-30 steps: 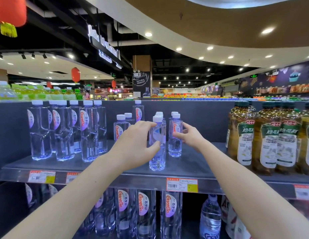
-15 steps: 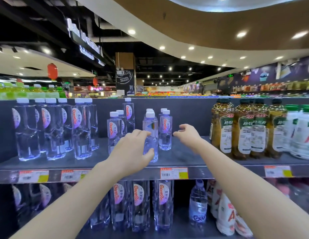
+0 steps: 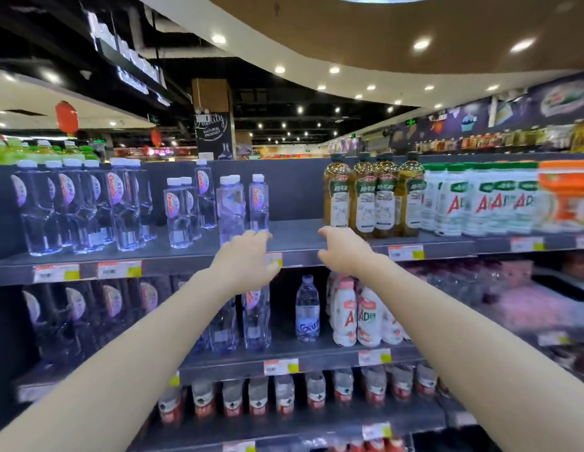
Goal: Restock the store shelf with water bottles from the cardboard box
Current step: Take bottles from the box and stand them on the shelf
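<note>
You are holding your left hand (image 3: pixel 243 262) out before the shelf (image 3: pixel 295 236), fingers (image 3: pixel 261 235) loosely curled, gripping nothing, right hand (image 3: pixel 344 252) alongside, relaxed and empty, water bottles (image 3: pixel 230 207) standing just beyond your left fingertips.

Lower water bottles (image 3: pixel 75 318) blurred, price tag (image 3: pixel 275 258) half-hidden

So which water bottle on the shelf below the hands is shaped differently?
The lone round bottle with blue lettering, right of the square red-labelled bottles.

Clear water bottles (image 3: pixel 259 203) with white caps; dark grey shelf (image 3: pixel 293 231).
</note>
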A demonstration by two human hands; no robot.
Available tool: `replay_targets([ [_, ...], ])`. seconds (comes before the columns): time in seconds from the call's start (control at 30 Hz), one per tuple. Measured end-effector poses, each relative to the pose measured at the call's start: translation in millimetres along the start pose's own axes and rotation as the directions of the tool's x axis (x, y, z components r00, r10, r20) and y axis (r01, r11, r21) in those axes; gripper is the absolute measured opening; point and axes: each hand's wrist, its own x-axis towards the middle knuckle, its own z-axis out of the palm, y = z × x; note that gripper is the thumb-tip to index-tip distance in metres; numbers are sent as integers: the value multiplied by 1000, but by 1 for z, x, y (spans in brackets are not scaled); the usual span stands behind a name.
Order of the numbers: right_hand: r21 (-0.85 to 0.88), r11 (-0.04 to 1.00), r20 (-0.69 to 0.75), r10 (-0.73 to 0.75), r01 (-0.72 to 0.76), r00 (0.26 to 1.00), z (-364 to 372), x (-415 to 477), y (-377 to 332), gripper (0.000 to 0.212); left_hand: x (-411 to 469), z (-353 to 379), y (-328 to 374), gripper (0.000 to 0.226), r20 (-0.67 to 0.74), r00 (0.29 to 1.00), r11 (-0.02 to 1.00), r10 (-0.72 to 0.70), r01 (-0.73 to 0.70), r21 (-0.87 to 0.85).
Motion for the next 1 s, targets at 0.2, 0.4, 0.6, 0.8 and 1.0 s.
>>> replay_targets([
  [0.2,-18,994,69,108,-107,992,-15,-117,77,49,-55,38,101,60,69,996,998,59,-57,-30],
  [0.4,-35,958,128,286,-284,950,-26,-226,182,51,-81,87,216,55,219,958,982,182,-166,-90],
  [0.6,-4,888,178,453,-459,874,-32,-311,298,54,-92,157,328,54,305,892,942,333,-299,-155],
  [0.8,-55,831,212,551,-554,807,-18,-357,415,60,-87,254,427,58,411,812,908,415,-344,-238],
  [1.0,-128,763,308,638,-634,706,14,-384,546,55,-59,362,529,59,528,730,901,434,-352,-254],
])
